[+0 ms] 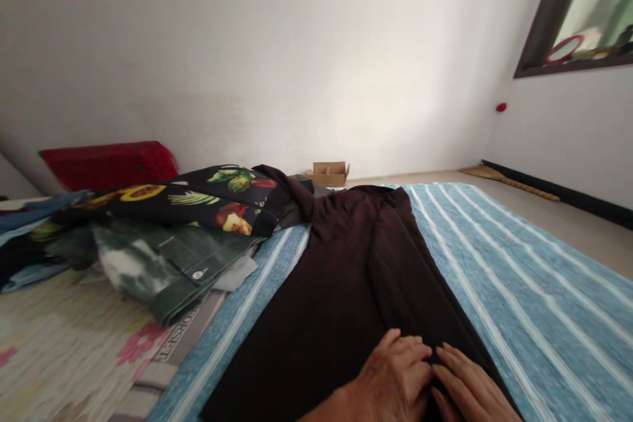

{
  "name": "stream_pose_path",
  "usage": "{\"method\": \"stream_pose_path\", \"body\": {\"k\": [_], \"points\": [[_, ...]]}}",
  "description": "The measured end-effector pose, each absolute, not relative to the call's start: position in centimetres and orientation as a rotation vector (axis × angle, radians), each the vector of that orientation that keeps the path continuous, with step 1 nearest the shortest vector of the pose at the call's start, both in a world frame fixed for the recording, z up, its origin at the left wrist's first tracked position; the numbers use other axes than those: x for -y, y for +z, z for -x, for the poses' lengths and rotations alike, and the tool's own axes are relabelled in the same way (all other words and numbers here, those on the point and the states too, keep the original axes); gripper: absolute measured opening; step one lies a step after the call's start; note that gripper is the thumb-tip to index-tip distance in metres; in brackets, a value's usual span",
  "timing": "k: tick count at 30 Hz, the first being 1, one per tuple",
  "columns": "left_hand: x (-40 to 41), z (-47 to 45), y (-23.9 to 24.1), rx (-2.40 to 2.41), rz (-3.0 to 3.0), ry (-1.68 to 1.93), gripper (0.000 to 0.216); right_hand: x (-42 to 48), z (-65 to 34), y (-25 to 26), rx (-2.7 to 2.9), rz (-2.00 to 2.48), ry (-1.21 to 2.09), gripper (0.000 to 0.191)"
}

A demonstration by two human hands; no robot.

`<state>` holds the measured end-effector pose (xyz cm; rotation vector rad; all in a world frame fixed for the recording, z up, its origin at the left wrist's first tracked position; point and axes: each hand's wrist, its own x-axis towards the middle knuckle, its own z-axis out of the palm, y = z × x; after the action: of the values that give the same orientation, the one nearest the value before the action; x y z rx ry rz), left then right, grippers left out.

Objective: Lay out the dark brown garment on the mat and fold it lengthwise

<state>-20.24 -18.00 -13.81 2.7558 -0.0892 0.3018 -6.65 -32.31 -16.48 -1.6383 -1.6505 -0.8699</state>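
Note:
A long dark brown garment (336, 277) lies stretched out lengthwise, with a fold of its cloth, perhaps a sleeve, running down its right side. Near its lower right part, my left hand (395, 372) rests with curled fingers closed on the cloth; the fingertips are partly hidden. Close beside it, my right hand (472, 386) lies on the same garment with its fingers stretched out, pointing toward the left one. The lower edge of the view cuts off both hands and the near end of the garment.
The garment lies on a blue and white striped sheet (519, 277). To the left, a black fruit-print garment (198, 201) and a dark green denim piece (182, 264) are heaped over a floral cover (84, 349). A cardboard box (329, 175) and a broom (509, 181) lie beyond.

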Motion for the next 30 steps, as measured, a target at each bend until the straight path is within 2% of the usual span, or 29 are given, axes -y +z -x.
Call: {"method": "stream_pose_path", "body": {"k": [3, 7, 11, 20, 30], "points": [[18.4, 20.7, -12.9, 0.057, -2.724, 0.341, 0.03, 31.6, 6.9, -16.8, 1.653, 1.685, -0.831, 0.03], [18.2, 20.7, -12.2, 0.053, -2.727, 0.264, 0.023, 31.0, 6.8, -18.8, 1.652, 1.72, -0.784, 0.037], [18.0, 20.5, -11.8, 0.065, -2.719, 0.244, 0.022, 31.1, 7.0, -19.8, 1.667, 1.773, -0.731, 0.038], [17.9, 20.3, -11.5, 0.056, -2.671, 0.277, 0.023, 31.3, 8.4, -17.5, 1.617, 1.922, -0.681, 0.036], [17.8, 20.4, -11.4, 0.066, -2.669, 0.28, 0.024, 31.2, 8.6, -17.4, 1.605, 1.977, -0.682, 0.035]]}}
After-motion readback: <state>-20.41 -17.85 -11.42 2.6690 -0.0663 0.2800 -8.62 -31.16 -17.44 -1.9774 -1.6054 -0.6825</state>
